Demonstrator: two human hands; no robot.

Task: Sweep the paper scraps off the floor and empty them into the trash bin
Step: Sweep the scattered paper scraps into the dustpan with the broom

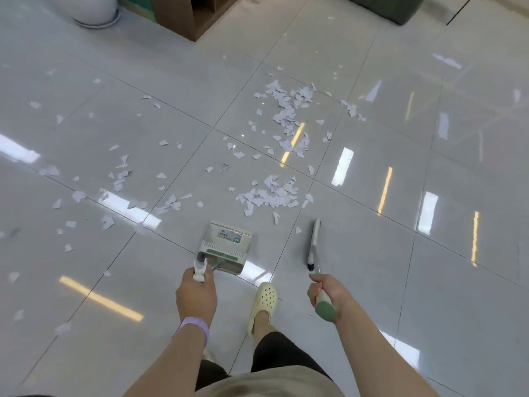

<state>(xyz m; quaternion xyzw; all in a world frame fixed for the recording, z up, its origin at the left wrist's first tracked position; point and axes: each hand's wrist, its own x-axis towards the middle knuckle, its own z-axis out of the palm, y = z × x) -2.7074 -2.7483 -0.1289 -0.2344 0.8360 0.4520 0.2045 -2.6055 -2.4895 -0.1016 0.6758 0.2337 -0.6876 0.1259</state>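
Note:
White paper scraps (274,193) lie scattered over the glossy grey tile floor, thickest in a pile ahead and another further off (289,107), with loose bits to the left. My left hand (196,293) grips the handle of a white-and-green dustpan (227,245) that stands on the floor just short of the near pile. My right hand (327,293) grips the green-capped handle of a broom (313,245), whose head rests on the floor to the right of the dustpan.
A wooden cabinet corner (197,15) and a white round base (97,10) stand at the back left. A dark green bin-like object (380,7) sits at the back right. My foot in a cream clog (262,305) is between my hands.

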